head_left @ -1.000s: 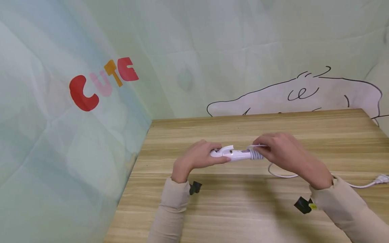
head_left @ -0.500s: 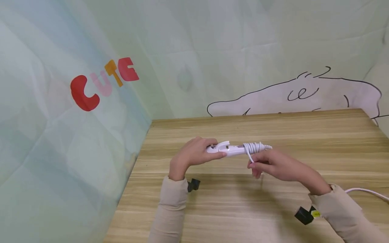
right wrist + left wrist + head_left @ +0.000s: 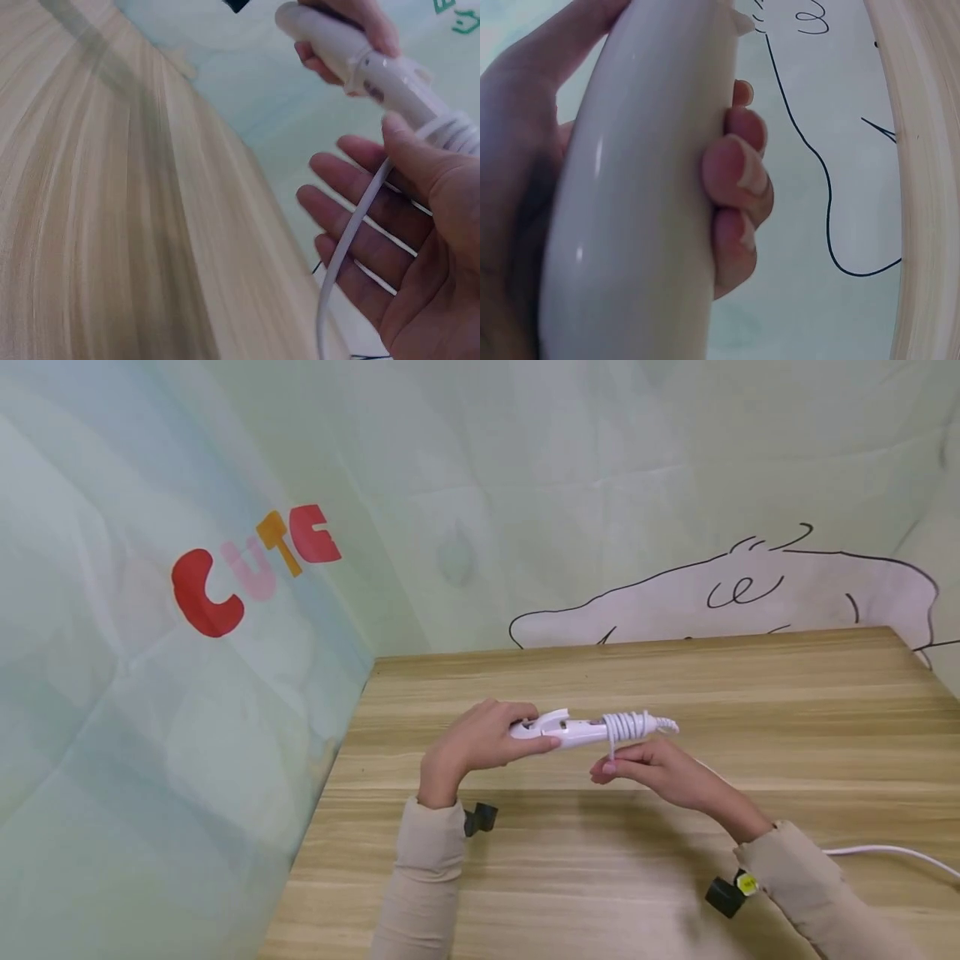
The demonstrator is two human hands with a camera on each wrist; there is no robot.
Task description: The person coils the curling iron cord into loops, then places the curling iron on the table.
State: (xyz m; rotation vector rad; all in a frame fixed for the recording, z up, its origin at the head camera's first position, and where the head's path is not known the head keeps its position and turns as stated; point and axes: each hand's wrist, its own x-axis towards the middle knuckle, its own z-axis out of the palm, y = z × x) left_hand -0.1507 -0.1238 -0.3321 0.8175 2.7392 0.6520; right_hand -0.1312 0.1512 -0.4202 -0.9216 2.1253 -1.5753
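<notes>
In the head view my left hand (image 3: 480,739) grips a white curling iron (image 3: 581,733) by its thick end, near the raised lever, and holds it above the table. The left wrist view shows curled fingertips (image 3: 739,172) round its smooth barrel. A white power cord (image 3: 626,725) is wound in several coils round the thinner end. My right hand (image 3: 663,772), just in front of the coils, pinches the cord between thumb and forefinger. In the right wrist view the loose cord (image 3: 349,232) runs down across the other, spread fingers.
A wood-grain table (image 3: 525,860) lies beneath both hands. The loose cord (image 3: 888,849) trails off past the right sleeve. Behind and to the left hang printed cloth walls (image 3: 450,510). Black camera mounts (image 3: 726,896) sit at the wrists.
My right hand has come from behind the iron's thinner end round to its front, carrying the cord, then slightly left. The plug has left the view. My left hand has shifted slightly left.
</notes>
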